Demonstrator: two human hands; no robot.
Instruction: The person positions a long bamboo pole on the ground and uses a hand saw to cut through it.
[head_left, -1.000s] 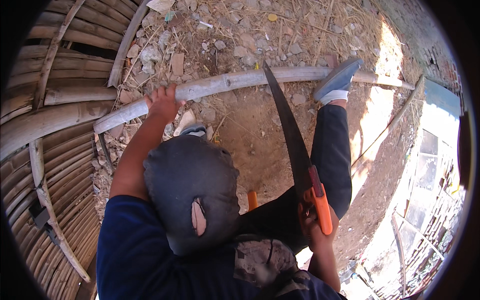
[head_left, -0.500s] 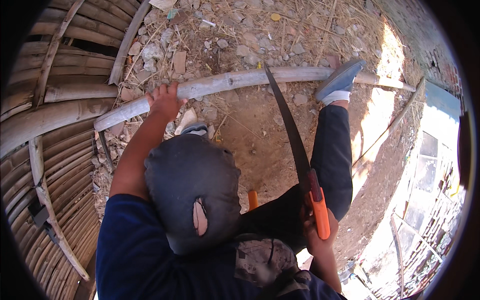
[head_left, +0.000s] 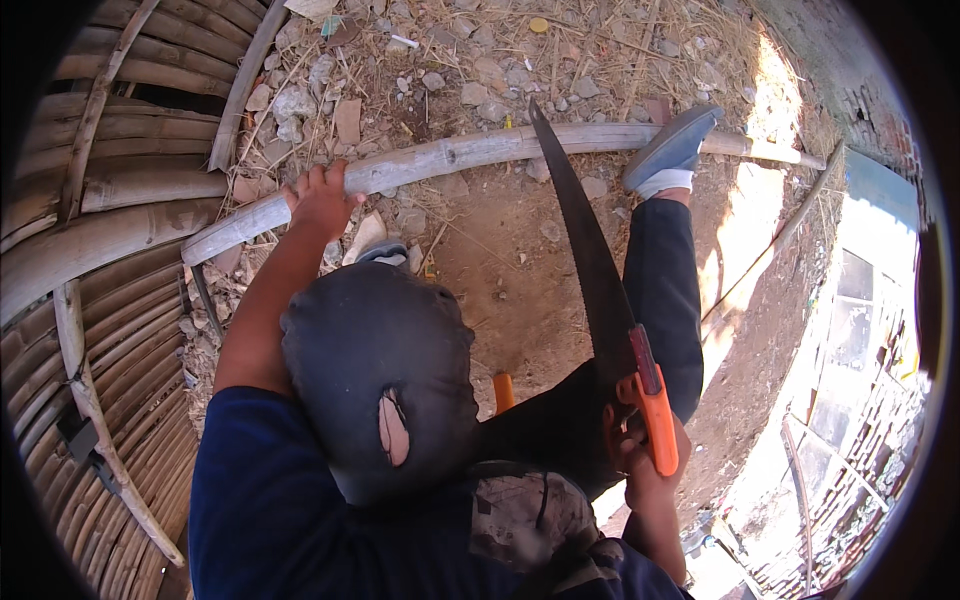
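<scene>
Two hands: both are in play, the left hand far out on the left, the right hand low and near on the right.
Pole: here it lies, the pale pole spanning the far side left to right, bowed in this view, its left end beside the bamboo frame.
Left hand: down on the pole's left part, fingers slightly spread across it, thumb apart on the right; whether it closes round underneath, I can't tell.
Right hand: fingers curled round the orange handle of the saw, well apart from the pole.
Saw: long axis running from the near right to the far side, leaning a little left, teeth along the left edge.
Crossing: and this is the key line! From the right hand, the pole lies far and to the left; blade and pole cross steeply in view, the tip over the pole's far edge. Contact? I can't tell.
Nearer hand: the left, easily, right there at the pole.
Shoe: the right shoe covers the pole, right of the blade.
</scene>
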